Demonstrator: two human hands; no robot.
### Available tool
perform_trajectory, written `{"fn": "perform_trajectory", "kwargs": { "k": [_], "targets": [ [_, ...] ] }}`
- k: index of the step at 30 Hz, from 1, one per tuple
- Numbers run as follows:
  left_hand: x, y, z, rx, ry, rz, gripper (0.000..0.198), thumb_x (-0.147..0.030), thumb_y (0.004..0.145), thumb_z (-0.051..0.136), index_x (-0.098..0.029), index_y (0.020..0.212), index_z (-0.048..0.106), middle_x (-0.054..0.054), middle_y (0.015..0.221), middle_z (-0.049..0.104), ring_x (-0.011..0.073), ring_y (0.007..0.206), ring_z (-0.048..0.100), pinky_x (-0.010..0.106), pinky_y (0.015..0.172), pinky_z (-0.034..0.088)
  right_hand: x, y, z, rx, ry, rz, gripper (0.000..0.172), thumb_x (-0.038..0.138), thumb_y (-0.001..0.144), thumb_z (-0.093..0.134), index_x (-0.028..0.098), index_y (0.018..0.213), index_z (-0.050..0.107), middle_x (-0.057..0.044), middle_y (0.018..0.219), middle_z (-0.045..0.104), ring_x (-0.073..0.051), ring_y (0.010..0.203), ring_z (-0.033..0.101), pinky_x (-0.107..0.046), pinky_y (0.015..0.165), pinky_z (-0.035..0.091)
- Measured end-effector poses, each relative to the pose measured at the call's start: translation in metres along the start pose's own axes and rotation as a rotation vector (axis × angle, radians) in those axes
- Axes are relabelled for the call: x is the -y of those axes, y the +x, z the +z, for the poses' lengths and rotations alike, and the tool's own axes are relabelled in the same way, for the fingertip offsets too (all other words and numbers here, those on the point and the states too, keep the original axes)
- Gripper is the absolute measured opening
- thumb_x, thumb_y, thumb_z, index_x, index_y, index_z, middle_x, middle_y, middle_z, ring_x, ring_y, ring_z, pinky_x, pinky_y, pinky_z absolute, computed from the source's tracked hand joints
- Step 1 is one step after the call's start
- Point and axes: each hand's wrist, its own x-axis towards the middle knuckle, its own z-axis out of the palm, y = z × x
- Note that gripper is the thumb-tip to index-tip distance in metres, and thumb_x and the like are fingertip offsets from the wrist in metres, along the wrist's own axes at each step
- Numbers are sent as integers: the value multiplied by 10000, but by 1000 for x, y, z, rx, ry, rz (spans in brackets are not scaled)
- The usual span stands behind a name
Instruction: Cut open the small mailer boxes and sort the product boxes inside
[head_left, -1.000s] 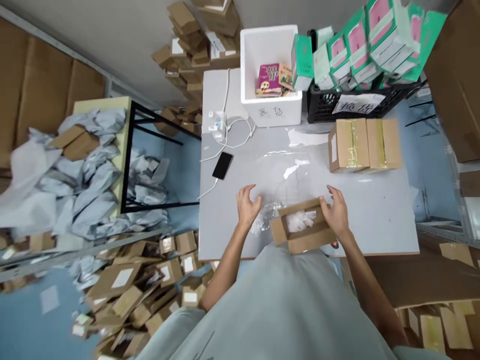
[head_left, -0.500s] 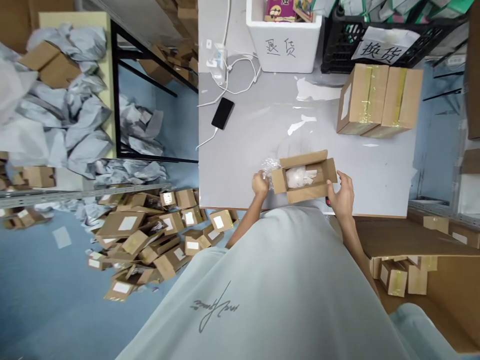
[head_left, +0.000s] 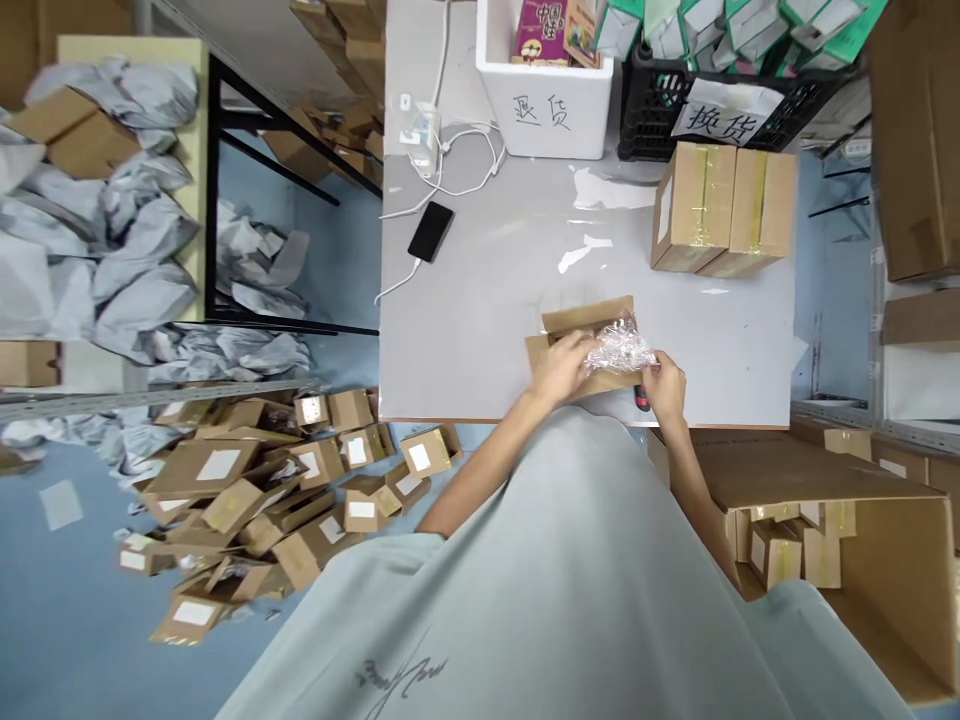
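An open cardboard box (head_left: 589,316) sits near the front edge of the table, its flaps spread. Crinkled clear bubble wrap (head_left: 621,345) covers the box's opening and hides what is inside. My left hand (head_left: 562,368) reaches over the box's left end, its fingers closed on the left side of the wrap. At the right end, my right hand (head_left: 665,388) pinches the wrap's edge between thumb and fingers. A small red and black object (head_left: 641,398) lies by the table edge, just left of my right hand.
Two taped cartons (head_left: 721,210) stand at the right, before a black crate (head_left: 637,110) and a white bin (head_left: 551,115). A phone (head_left: 430,232) on a cable lies at the left. Opened boxes (head_left: 300,480) are heaped on the floor; a large carton (head_left: 825,470) stands lower right.
My left hand has brought the bubble wrap from beside the box rightward over its opening, covering the white item. My right hand has closed on the wrap's edge. The whole view has shifted slightly.
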Motion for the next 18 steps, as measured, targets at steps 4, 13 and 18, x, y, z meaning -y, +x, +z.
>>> {"fn": "perform_trajectory", "kwargs": {
  "k": [4, 13, 18],
  "targets": [
    [0, 51, 47, 234, 201, -202, 487, -16, 991, 525, -178, 1351, 809, 207, 1377, 743, 363, 1323, 697, 492, 1139, 587, 2, 2, 2, 6, -15, -20, 400, 384, 1048, 535, 158, 1241, 803, -193, 1210, 858, -317, 1014, 797, -433, 1001, 589],
    [13, -14, 33, -216, 22, -64, 632, -290, 1050, 699, -231, 1664, 561, 161, 1688, 577, 362, 1644, 455, 537, 1394, 358, -16, 6, 10, -18, 83, -83, 476, 514, 1025, 604, 151, 1264, 797, -213, 1285, 827, -318, 1085, 784, -451, 1028, 597],
    [34, -77, 39, -473, -87, -539, 688, -418, 991, 811, -146, 1578, 578, 237, 1588, 634, 411, 1537, 562, 560, 1319, 446, -25, 22, 11, -30, 57, -63, 562, 559, 939, 653, 138, 1287, 785, -244, 1330, 807, -357, 1126, 761, -490, 1021, 594]
  ]
}}
